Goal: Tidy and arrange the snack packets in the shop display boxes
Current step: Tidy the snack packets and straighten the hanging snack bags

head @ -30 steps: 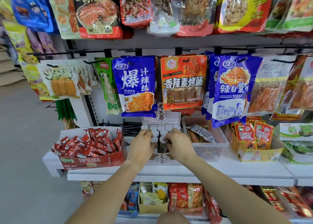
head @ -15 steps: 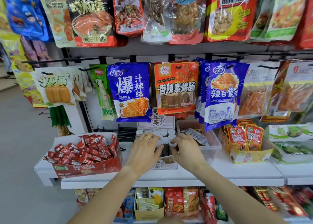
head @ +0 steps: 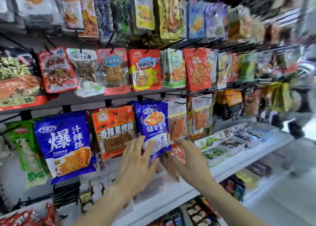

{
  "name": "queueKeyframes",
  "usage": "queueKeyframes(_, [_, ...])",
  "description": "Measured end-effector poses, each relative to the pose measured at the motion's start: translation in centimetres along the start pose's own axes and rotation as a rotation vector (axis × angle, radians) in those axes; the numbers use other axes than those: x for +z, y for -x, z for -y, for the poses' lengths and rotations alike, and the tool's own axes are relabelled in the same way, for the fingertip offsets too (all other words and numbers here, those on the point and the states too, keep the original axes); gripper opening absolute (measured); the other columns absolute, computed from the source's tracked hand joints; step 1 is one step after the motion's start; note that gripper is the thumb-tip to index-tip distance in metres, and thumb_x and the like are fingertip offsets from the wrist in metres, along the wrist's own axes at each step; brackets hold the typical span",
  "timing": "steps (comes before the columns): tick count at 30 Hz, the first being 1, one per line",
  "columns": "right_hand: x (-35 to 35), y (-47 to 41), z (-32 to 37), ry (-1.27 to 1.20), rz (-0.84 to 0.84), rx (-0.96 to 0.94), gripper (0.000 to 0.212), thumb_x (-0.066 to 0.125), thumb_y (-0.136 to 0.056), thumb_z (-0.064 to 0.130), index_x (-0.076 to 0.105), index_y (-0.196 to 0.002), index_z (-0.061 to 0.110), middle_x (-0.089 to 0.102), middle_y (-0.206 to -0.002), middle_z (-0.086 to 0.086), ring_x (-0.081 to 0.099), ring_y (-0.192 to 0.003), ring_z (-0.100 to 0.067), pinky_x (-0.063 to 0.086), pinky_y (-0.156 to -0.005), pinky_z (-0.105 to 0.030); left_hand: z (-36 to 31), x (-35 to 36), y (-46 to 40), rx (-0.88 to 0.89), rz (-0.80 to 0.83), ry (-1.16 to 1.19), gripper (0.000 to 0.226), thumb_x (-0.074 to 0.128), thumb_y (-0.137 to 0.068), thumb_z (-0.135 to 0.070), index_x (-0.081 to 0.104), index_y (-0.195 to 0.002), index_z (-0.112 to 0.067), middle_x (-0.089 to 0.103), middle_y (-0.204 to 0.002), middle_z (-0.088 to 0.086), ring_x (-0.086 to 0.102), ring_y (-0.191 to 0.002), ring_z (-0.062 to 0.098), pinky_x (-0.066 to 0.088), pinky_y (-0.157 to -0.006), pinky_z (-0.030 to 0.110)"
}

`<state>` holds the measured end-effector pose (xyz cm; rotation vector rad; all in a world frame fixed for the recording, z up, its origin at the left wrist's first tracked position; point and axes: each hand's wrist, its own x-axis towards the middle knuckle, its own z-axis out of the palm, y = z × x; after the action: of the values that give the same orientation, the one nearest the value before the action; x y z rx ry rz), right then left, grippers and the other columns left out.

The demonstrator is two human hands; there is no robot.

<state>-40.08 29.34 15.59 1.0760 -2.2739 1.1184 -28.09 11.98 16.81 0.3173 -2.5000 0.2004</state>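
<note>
So the red snack packets (head: 177, 153) sit in a box on the white shelf (head: 227, 166), right under the hanging blue-purple bag (head: 156, 128), and they're half hidden by both hands and pretty blurry. The right hand (head: 189, 162) reaches in over them with its fingers stretched out and relaxed, touching or just above the packets, can't tell which, not gripping anything as far as I can see. The left hand (head: 136, 166) is just beside it, fingers spread and straight, a ring on 1 of them, with the fingertips against the lower edge of that blue-purple bag. Left of that bag hangs an orange packet (head: 114, 128) and further left a big blue packet (head: 65, 145) with noodles printed on it, then a green one (head: 24, 145) at the edge. Right of the hands the shelf carries open boxes with green-labelled packs (head: 210, 147). Above, another row of bags hangs on black hooks, including a red-and-yellow peanut bag (head: 145, 70). Bottom left corner shows a pile of small red sachets (head: 25, 217). The whole right side is smeared with motion blur.
</note>
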Motion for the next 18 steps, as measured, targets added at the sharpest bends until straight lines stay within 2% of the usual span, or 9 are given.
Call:
queueKeyframes(2, [-2.4, 1.0, -1.3, 0.058, -0.014, 0.056, 0.052, 0.055, -0.092, 0.054, 0.043, -0.140, 0.037, 0.054, -0.126, 0.013, 0.051, -0.116, -0.015, 0.047, -0.089, -0.033, -1.4, 0.5, -0.1, 0.023, 0.026, -0.002, 0.066, 0.020, -0.101, -0.059, 0.055, -0.140, -0.019, 0.050, -0.144, 0.018, 0.047, -0.131, 0.038, 0.039, -0.112, 0.050])
queueKeyframes(4, [-4.2, 1.9, -2.5, 0.078, -0.011, 0.111, 0.053, 0.055, -0.095, 0.056, 0.038, -0.142, 0.039, 0.051, -0.122, 0.017, 0.050, -0.116, -0.015, 0.046, -0.086, -0.032, -2.6, 0.9, 0.0, 0.036, 0.048, -0.002, 0.070, 0.016, -0.101, -0.062, 0.058, -0.138, -0.021, 0.054, -0.142, 0.019, 0.048, -0.132, 0.040, 0.030, -0.115, 0.053])
queueKeyframes(7, [-6.0, 2.7, -4.3, 0.077, -0.046, 0.147, 0.055, 0.055, -0.094, 0.057, 0.038, -0.143, 0.037, 0.054, -0.129, 0.015, 0.051, -0.121, -0.015, 0.048, -0.089, -0.034, -4.2, 1.1, 0.1, 0.028, 0.103, -0.003, 0.061, 0.034, -0.094, -0.062, 0.059, -0.136, -0.028, 0.057, -0.139, 0.013, 0.048, -0.133, 0.037, 0.026, -0.114, 0.059])
queueKeyframes(11, [-6.9, 2.9, -7.8, 0.052, -0.037, 0.187, 0.062, 0.056, -0.094, 0.059, 0.033, -0.148, 0.036, 0.051, -0.141, 0.012, 0.049, -0.128, -0.014, 0.049, -0.098, -0.035, -7.3, 2.2, -0.9, 0.065, 0.131, 0.002, 0.058, 0.038, -0.092, -0.060, 0.060, -0.134, -0.027, 0.057, -0.139, 0.010, 0.050, -0.132, 0.036, 0.026, -0.114, 0.058])
queueKeyframes(14, [-7.6, 2.7, -12.0, 0.022, -0.003, 0.211, 0.068, 0.050, -0.093, 0.064, 0.029, -0.152, 0.036, 0.046, -0.148, 0.010, 0.044, -0.135, -0.015, 0.045, -0.105, -0.038, -10.4, 4.8, -2.0, 0.028, 0.142, 0.021, 0.059, 0.036, -0.094, -0.062, 0.049, -0.143, -0.030, 0.051, -0.147, 0.005, 0.044, -0.139, 0.032, 0.019, -0.116, 0.052])
queueKeyframes(18, [-7.1, 3.7, -19.9, -0.006, 0.026, 0.218, 0.069, 0.039, -0.092, 0.072, 0.022, -0.152, 0.045, 0.039, -0.154, 0.012, 0.037, -0.141, -0.015, 0.041, -0.110, -0.039, -15.8, 10.6, -2.6, -0.055, 0.185, 0.139, 0.066, 0.020, -0.097, -0.066, 0.020, -0.157, -0.038, 0.030, -0.162, -0.008, 0.022, -0.151, 0.020, 0.007, -0.123, 0.043])
